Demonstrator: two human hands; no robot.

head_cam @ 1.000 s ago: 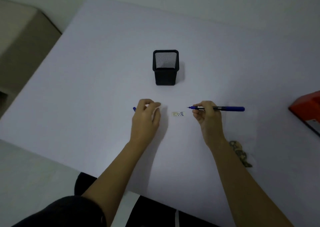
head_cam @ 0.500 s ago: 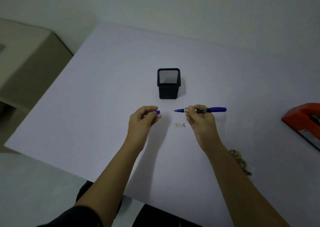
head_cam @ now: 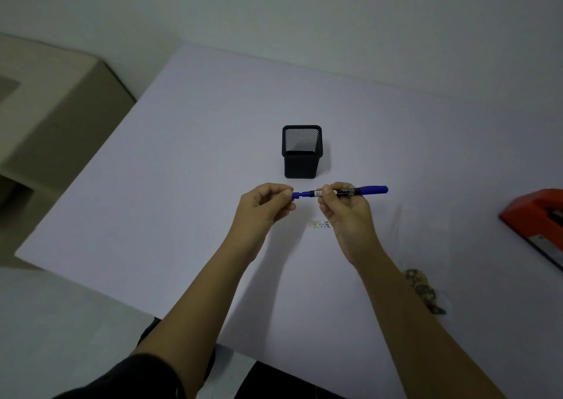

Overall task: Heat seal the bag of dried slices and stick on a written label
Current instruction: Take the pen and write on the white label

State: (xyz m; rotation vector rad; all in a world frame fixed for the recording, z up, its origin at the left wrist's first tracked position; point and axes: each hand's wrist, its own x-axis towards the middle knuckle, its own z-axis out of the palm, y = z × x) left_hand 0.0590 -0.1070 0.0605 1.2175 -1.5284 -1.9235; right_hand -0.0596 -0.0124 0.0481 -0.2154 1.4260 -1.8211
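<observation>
— Though dim over the pale bench [head_cam: 182, 216], easy enough to read. Biggest worry?
— Orange machine [head_cam: 536, 219] at the right edge, half out of view, probably the sealer. Well apart from both arms. Could go forgotten, leaving the bag open.
— And the bag [head_cam: 422, 289]?
— Lying flat just beside the right forearm. Clear film, hard to see, with dark slices inside. Might get dragged or swept off when drawing that arm back.
— Black mesh cup [head_cam: 302, 155]?
— Upright beyond the hands, near them. Could tip if struck while dropping the pen in.
— Hands?
— Right hand [head_cam: 347, 212] pinching the pen [head_cam: 359, 191] by its barrel, level above the bench. Left hand [head_cam: 262, 206] pinching the blue cap [head_cam: 297, 195] at the tip. Cannot tell whether fully seated. If pushed on crooked, ink on the fingers, then smudges.
— Smallest thing?
— Label [head_cam: 320, 224], written on, flat on the bench below the hands, just beside the right one. Ink probably fresh, so could smear if pressed too soon, or fold onto itself when peeled.
</observation>
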